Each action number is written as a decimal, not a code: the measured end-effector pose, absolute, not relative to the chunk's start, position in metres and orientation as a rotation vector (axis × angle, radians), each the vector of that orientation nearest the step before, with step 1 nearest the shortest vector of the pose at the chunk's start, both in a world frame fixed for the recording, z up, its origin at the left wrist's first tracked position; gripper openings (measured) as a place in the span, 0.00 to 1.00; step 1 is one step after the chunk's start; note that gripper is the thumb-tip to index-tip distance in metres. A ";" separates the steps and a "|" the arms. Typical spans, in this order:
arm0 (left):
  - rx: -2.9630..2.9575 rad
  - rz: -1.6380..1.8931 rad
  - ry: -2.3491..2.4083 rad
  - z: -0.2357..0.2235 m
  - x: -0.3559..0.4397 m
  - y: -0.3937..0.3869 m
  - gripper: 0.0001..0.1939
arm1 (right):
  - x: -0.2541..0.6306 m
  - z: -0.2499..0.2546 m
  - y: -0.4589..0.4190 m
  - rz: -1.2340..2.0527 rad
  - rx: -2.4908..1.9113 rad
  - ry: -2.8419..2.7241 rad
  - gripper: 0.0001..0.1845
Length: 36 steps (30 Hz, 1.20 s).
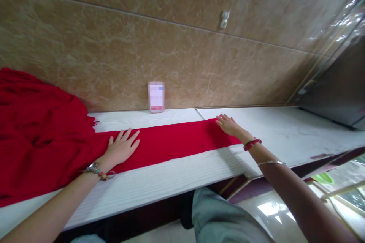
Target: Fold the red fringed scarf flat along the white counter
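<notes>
Marbled brown panels (182, 53) are set behind the scene, with a small white fitting (224, 19) fixed high on them, and below runs a white counter (171, 172), crossed by a seam. And along that counter the red cloth (176, 142) is laid: bunched into a loose heap (37, 133) on the left, drawn out into a smooth, narrow strip toward the right!

Just beside the heap, the left hand (122, 150) is planted palm down, fingers spread wide, nothing gripped; by this, it seems, the strip is kept from being dragged by the bulk next to it. Out at the strip's right end, the right hand (228, 125) is laid nearly flat, fingers extended at the far edge, so that the end is probably kept straight and unwrinkled. Between the two, the fabric is held flat; whether it is folded in layers cannot be told.

Near the wall, a phone (156, 97) is stood upright, apart from the cloth, presumably so that it can be seen without being in the way; its screen is too blurred to be read.
</notes>
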State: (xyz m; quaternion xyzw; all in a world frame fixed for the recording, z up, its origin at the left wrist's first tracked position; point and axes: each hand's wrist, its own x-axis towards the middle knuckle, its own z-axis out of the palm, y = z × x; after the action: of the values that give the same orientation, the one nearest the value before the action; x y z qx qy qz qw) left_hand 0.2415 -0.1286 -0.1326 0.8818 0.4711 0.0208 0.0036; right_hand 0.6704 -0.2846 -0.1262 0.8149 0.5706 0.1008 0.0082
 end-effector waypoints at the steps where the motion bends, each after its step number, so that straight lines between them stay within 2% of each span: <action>1: 2.770 0.082 1.475 -0.132 0.242 -0.131 0.27 | 0.643 -0.122 -0.275 0.311 2.483 1.978 0.25; 4: 2.785 0.169 1.480 -0.130 0.241 -0.138 0.26 | 0.535 -0.112 -0.251 0.220 2.183 2.497 0.26; 8: 2.833 0.214 1.428 -0.127 0.237 -0.142 0.25 | 0.403 -0.112 -0.236 0.175 2.009 2.736 0.30; 12: 2.862 0.200 1.393 -0.126 0.233 -0.142 0.25 | 0.363 -0.125 -0.232 0.102 2.012 2.703 0.30; 17: 2.853 0.189 1.413 -0.132 0.232 -0.135 0.24 | 0.426 -0.135 -0.253 0.204 1.952 2.508 0.26; 26: 2.877 0.153 1.441 -0.137 0.234 -0.127 0.25 | 0.631 -0.155 -0.322 0.355 2.143 1.989 0.23; 31: 2.928 0.059 1.453 -0.139 0.233 -0.121 0.25 | 0.705 -0.158 -0.348 0.228 2.327 1.842 0.24; 36: 2.951 -0.030 1.472 -0.138 0.234 -0.120 0.25 | 0.737 -0.155 -0.371 0.109 2.539 1.567 0.24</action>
State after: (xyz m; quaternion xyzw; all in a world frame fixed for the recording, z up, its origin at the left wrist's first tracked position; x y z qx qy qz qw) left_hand 0.2339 -0.1203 -0.1381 0.8920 0.4451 -0.0092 -0.0780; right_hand 0.7371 -0.3707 -0.1549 0.8477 0.5234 0.0366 0.0779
